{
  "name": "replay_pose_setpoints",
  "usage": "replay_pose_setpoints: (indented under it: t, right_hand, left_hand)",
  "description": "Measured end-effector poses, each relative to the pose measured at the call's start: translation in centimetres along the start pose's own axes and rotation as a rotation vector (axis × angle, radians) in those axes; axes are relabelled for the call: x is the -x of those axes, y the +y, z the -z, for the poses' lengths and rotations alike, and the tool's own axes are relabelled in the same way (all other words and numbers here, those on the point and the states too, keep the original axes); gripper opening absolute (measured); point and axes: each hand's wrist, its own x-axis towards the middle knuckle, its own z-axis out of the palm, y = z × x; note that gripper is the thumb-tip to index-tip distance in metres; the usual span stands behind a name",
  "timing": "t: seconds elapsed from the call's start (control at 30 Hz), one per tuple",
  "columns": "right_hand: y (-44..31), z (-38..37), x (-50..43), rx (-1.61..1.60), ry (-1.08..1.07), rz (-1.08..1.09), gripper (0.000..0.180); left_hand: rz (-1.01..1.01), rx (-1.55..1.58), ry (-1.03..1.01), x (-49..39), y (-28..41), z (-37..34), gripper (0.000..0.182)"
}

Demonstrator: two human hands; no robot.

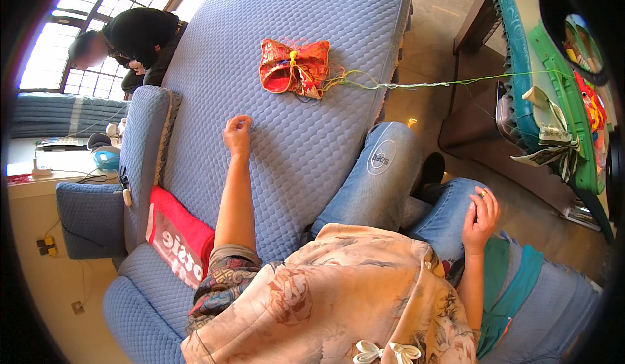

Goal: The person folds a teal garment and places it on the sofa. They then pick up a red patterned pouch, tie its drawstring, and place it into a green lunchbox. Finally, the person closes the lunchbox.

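My left hand [238, 132] hovers over or rests against the blue quilted sofa cover [210, 85], its fingers curled in; I cannot tell whether something thin is pinched there. Beyond it lies a small red and gold brocade pouch [320, 54] with a yellow knot on its front and a dark opening. Long green and white threads [415, 85] run from the pouch across the gap to the table at the right. Above my jeans-clad knee, my right hand [481, 220] is loosely bent and holds nothing, with a ring on one finger.
A table with a teal cloth [517, 46] stands at the right, bearing a green plastic tray [552, 66] and a patterned ribbon bow [561, 139]. A folded red towel [183, 232] lies by my left arm. Another person [141, 37] sits bent over near the window.
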Motion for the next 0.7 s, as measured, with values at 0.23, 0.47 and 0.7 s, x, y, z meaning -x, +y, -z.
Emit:
replay_pose_setpoints:
  t: [0.23, 0.47, 0.7]
  right_hand:
    - [-0.1, 0.0, -0.1, 0.005, 0.004, 0.008, 0.015]
    - [-0.3, 0.2, -0.1, 0.011, 0.009, 0.008, 0.013]
    - [0.1, 0.1, 0.1, -0.014, 0.023, -0.004, 0.013]
  left_hand:
    - [-0.215, -0.302, -0.014, 2.9, 1.9, 0.9, 0.051]
    - [-0.205, -0.439, -0.238, -0.3, 1.8, -0.1, 0.031]
    - [0.149, 0.441, -0.282, -3.9, 3.7, 3.4, 0.007]
